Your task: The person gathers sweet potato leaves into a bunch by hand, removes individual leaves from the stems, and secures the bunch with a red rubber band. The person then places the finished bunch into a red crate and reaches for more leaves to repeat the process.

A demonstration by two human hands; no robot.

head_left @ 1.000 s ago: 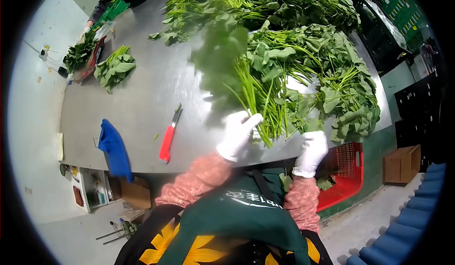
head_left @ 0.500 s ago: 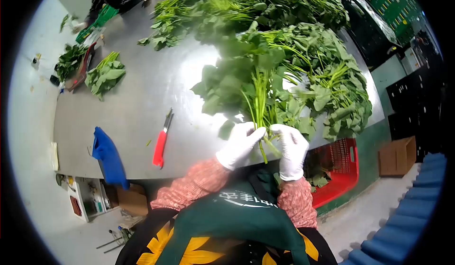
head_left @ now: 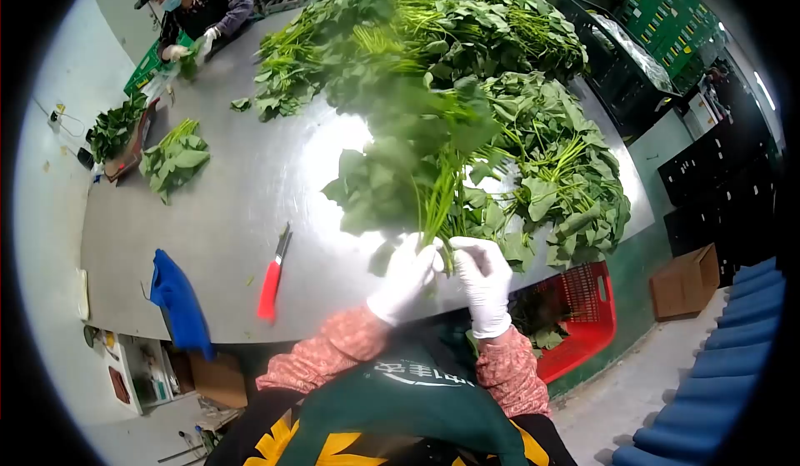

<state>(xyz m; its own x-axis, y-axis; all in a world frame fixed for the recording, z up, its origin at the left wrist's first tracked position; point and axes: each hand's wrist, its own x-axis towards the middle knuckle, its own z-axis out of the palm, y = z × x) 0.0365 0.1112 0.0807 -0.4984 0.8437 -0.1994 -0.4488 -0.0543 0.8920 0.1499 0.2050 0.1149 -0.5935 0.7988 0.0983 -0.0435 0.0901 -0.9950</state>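
Observation:
My left hand (head_left: 407, 281), in a white glove, is closed around the lower stems of a bunch of leafy greens (head_left: 437, 199). The bunch stands upright over the table's near edge, with broad leaves fanning out at the top, partly blurred. Just to the right, my gloved right hand (head_left: 483, 287) pinches a green stem (head_left: 448, 259) beside the bunch; its fingertips partly hide the stem. A large pile of the same greens (head_left: 492, 29) covers the far side of the table, and a nearer heap (head_left: 575, 174) lies to the right of my hands.
On the metal table (head_left: 225, 241) lie a red-handled knife (head_left: 271, 283), a blue cloth-like item (head_left: 179, 304) and a small bunch of greens (head_left: 175, 162). A red crate (head_left: 596, 324) is below the right edge. A masked co-worker (head_left: 204, 8) handles greens at the far left.
The view has tilted up, bringing more of the co-worker into sight. My left hand still grips the bunch; my right fingers have drawn in close to its stems.

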